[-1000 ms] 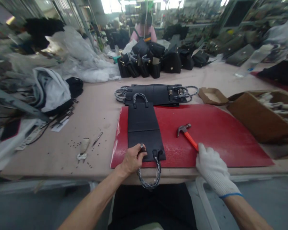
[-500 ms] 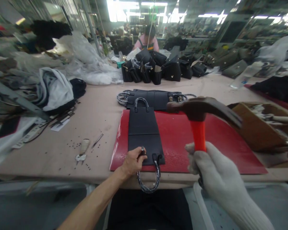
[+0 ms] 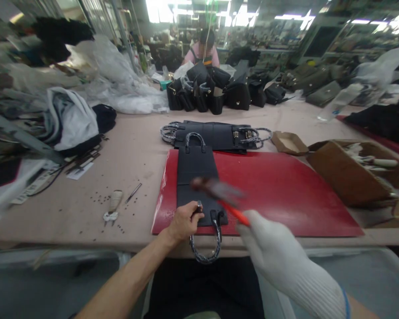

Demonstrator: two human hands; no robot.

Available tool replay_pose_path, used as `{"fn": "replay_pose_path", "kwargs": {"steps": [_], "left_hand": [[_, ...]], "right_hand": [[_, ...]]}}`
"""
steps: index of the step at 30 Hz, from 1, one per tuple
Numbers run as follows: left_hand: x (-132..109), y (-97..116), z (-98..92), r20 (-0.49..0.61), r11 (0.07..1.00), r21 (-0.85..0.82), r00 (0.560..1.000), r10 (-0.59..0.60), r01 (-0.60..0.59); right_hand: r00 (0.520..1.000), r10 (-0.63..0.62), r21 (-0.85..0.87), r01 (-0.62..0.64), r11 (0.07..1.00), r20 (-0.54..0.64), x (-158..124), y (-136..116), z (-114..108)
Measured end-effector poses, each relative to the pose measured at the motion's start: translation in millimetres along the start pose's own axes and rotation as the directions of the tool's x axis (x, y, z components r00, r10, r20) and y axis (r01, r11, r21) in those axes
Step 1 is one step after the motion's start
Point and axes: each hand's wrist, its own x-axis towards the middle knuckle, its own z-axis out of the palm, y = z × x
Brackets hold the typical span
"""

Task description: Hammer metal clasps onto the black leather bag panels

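Observation:
My bare left hand (image 3: 185, 220) is closed around a short metal punch (image 3: 198, 206), held upright on the lower part of a black leather bag panel (image 3: 197, 170). The panel has a wrapped handle at each end; the near handle (image 3: 206, 259) hangs over the table edge. It lies on the left part of a red mat (image 3: 269, 190). My right hand (image 3: 266, 239), in a white glove, grips the orange-red handle of a hammer (image 3: 216, 188). The hammer head is blurred by motion, above the panel and close to the punch.
More black panels (image 3: 216, 136) lie behind the mat. Pliers (image 3: 114, 206) and a thin metal tool (image 3: 133, 193) rest at left. An open cardboard box (image 3: 346, 177) is at right. Black bags (image 3: 237, 93) stand at the back, before a seated person (image 3: 214, 55).
My right hand has swung the hammer down and left, toward the punch, and a small cardboard tray has come into sight. My left hand stays on the punch. The view has shifted slightly.

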Motion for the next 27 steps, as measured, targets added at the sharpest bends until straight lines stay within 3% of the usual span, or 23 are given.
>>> {"fn": "replay_pose_path", "kwargs": {"steps": [2,5,9,11,13,15,17,21,25,27], "left_hand": [[-0.2,-0.1,-0.1,0.005,1.0,0.004,1.0,0.002,-0.002],[-0.2,-0.1,-1.0,0.02,1.0,0.018,1.0,-0.004,0.004],[0.0,-0.5,-3.0,0.029,1.0,0.006,1.0,-0.01,0.01],[-0.1,-0.3,-4.6,0.03,1.0,-0.014,0.999,-0.02,0.02],[-0.1,0.8,-7.4,0.04,0.999,-0.025,0.999,-0.034,0.035],[0.6,3.1,-11.4,0.06,0.999,-0.022,0.997,-0.044,0.046],[2.0,5.8,-15.9,0.086,0.998,-0.014,0.995,-0.052,0.054],[2.3,7.9,-22.5,0.101,1.0,0.003,0.995,-0.015,0.014],[-6.2,4.0,-22.0,0.069,0.991,0.023,0.989,0.13,-0.132],[-11.3,2.4,-20.3,-0.005,0.989,0.054,0.991,0.136,-0.136]], "right_hand": [[0.992,-0.004,-0.131,0.021,0.991,0.123,-5.3,14.7,12.7],[0.961,0.116,-0.331,-0.028,0.943,0.25,-5.5,40.1,19.7],[0.894,0.393,-0.505,-0.243,0.828,0.215,-0.2,77.3,33.4],[0.876,0.455,-0.524,-0.315,0.791,0.161,1.5,93.0,48.4],[0.916,0.391,-0.505,-0.299,0.81,0.086,3.2,100.6,65.4],[0.972,0.236,-0.44,-0.222,0.87,-0.024,6.3,97.7,81.8],[0.991,0.088,-0.305,-0.114,0.946,-0.1,11.1,86.3,97.1],[0.994,-0.109,-0.013,0.109,0.994,0.021,20.6,58.8,124.1],[0.99,-0.114,0.03,0.111,0.993,0.086,22.3,49.0,136.7],[0.99,-0.103,0.043,0.1,0.994,0.093,21.9,50.0,136.9]]}}
